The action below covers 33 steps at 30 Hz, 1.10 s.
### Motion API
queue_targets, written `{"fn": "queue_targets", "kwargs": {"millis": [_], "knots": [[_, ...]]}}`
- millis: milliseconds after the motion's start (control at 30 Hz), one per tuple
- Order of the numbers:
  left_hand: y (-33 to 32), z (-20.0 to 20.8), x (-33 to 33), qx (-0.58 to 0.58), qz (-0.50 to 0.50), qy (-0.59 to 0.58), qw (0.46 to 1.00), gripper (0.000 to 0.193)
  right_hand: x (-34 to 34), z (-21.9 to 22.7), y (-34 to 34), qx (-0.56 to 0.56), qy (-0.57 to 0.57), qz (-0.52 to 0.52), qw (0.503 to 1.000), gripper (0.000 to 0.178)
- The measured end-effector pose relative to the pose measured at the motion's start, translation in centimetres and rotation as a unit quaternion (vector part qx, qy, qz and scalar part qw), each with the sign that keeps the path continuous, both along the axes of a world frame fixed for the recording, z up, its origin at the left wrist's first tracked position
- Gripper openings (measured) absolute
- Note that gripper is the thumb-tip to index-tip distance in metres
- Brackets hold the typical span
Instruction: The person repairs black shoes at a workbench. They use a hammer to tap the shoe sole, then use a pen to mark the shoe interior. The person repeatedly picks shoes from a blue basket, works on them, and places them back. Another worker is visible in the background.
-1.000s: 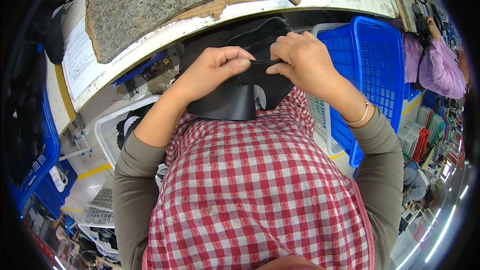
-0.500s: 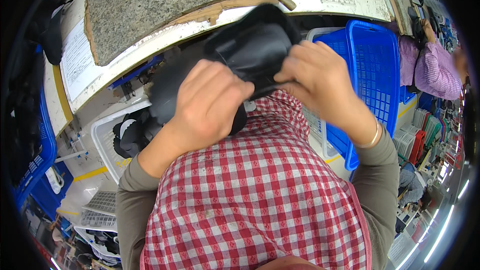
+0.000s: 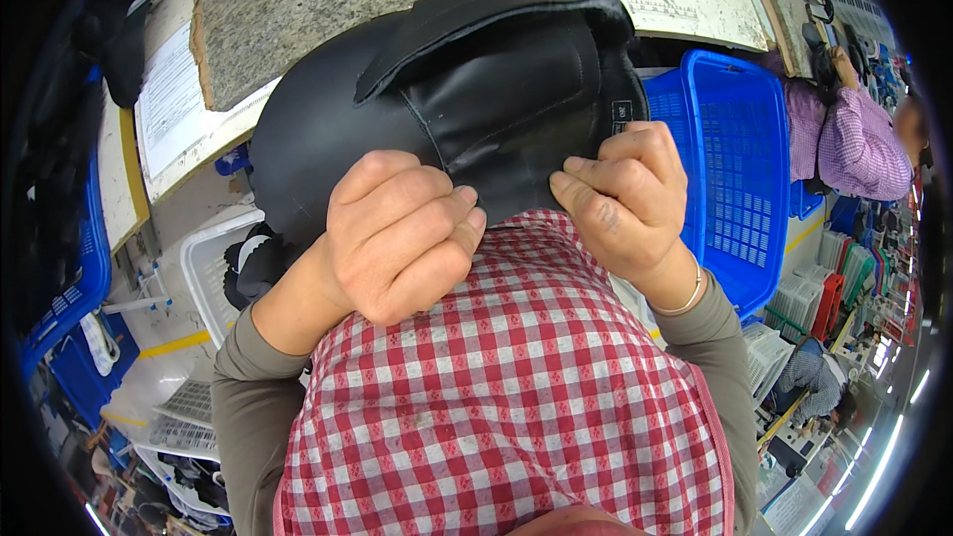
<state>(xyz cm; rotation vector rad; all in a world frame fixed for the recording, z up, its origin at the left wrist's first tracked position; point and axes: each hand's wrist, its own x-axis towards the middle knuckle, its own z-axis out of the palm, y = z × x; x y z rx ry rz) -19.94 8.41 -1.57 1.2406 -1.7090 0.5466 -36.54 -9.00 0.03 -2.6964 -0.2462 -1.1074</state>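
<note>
A black leather boot upper [image 3: 328, 129] is stretched between my two hands, just above the red-and-white checked apron [image 3: 516, 367]. Its smooth outer side bulges to the left, and its opening shows a creased, stitched lining with a small dark label [image 3: 621, 111] at the right. Fingers curled, my left hand [image 3: 402, 238] pinches the near edge of the upper. My right hand [image 3: 630, 199] pinches the same edge further right, thumb and forefinger pressed together below the label. A short length of edge spans the gap between the hands.
Beyond the upper is a worktable with a speckled stone slab [image 3: 288, 20] and paper sheets [image 3: 179, 99]. Blue baskets [image 3: 740, 169] stand at the right. A white crate [image 3: 204, 278] with black pieces is at the left. Another person in a checked shirt [image 3: 864, 144] works at the far right.
The upper has been spread wider and turned so its lining and label show. My left hand has shifted slightly down and left; my right hand has moved down along the edge.
</note>
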Motion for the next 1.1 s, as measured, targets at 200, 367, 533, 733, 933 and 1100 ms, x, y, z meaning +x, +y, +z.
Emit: {"fn": "queue_targets", "kwargs": {"millis": [200,367,533,733,933,1100], "knots": [[1.1,-0.2,0.4,0.116,0.016,0.098,0.988,0.028,0.1,-0.9,0.9,0.006,-0.021,0.0,1.0,0.024],[1.2,-0.9,0.5,0.132,0.027,0.143,0.98,0.03,-0.1,-1.5,1.6,0.0,-0.011,0.009,1.0,0.024],[2.5,-1.9,0.6,0.146,-0.046,0.188,0.97,0.028,0.1,-1.3,2.5,0.061,0.03,0.013,0.998,0.022],[3.3,-2.9,0.2,0.141,-0.062,0.286,0.946,0.018,1.9,-1.4,3.7,0.154,0.236,-0.001,0.96,0.024],[5.7,-1.6,3.9,0.113,-0.019,0.522,0.845,0.035,4.1,1.5,3.8,0.019,0.194,0.037,0.98,0.022],[6.6,-3.3,7.8,0.28,0.107,0.377,0.876,0.06,8.0,3.2,5.1,-0.055,0.148,0.132,0.979,0.026]]}}
